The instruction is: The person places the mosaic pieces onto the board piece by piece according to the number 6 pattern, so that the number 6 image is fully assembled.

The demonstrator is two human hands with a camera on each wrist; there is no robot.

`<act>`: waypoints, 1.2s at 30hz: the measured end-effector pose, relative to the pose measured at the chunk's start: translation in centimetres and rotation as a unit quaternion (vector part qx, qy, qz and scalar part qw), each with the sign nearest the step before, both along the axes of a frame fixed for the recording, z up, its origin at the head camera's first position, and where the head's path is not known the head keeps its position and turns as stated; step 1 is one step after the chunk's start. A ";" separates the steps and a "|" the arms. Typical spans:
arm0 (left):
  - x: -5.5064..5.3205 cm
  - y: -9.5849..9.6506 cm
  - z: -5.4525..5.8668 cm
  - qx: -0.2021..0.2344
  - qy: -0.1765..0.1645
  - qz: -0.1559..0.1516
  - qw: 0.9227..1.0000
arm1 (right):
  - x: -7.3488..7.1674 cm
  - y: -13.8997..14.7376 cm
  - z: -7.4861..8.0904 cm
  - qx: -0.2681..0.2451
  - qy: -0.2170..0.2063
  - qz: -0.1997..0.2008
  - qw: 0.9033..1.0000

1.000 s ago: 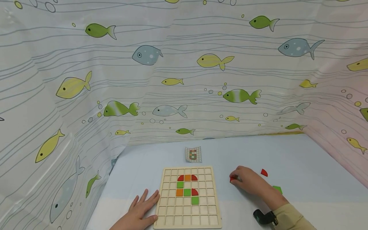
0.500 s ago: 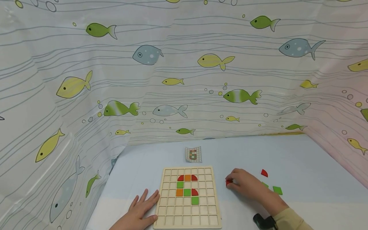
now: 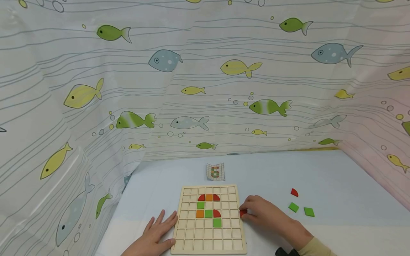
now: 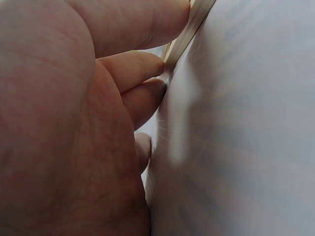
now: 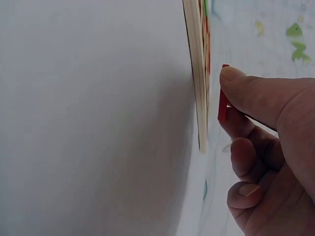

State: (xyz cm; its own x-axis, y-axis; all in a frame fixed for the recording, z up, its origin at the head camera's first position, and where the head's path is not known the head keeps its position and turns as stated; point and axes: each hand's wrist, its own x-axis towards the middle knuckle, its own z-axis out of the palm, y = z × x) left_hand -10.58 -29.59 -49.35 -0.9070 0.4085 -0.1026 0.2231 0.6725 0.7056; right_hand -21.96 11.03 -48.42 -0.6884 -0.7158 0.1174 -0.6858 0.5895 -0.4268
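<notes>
A wooden grid board (image 3: pixel 189 233) lies on the table, with red, orange and green tiles set in some of its squares. My left hand (image 3: pixel 156 233) rests flat on the table with fingers spread, fingertips at the board's left edge; the left wrist view shows them against its side. My right hand (image 3: pixel 267 213) pinches a red tile (image 5: pixel 223 93) between thumb and finger, close by the board's right edge. In the right wrist view the tile is seen edge-on, held above the table surface beside the board. Its full outline is hidden by the fingers.
Right of the board lie a red quarter-round tile (image 3: pixel 294 192) and two green tiles, one (image 3: pixel 293 207) left of the other (image 3: pixel 309 212). Behind the board is a small pattern card (image 3: pixel 215 172). A fish-print curtain (image 3: pixel 230 106) surrounds the table.
My right hand has moved left and nearer with the red tile, from beside the loose tiles to the board's right edge, uncovering both green tiles. The left hand has stayed put.
</notes>
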 end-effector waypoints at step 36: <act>0.1 0.1 0.2 -0.017 0.019 0.003 1.000 | 3.5 -7.1 0.2 -0.001 0.056 0.123 0.991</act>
State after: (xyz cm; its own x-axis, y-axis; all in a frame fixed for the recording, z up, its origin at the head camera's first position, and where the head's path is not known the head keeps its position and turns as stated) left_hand -10.44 -29.53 -49.20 -0.9130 0.3998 -0.0809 0.2457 0.6974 0.6733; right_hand -18.44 3.93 -48.26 -0.4757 -0.8602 0.1837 -0.8516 0.3981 -0.3412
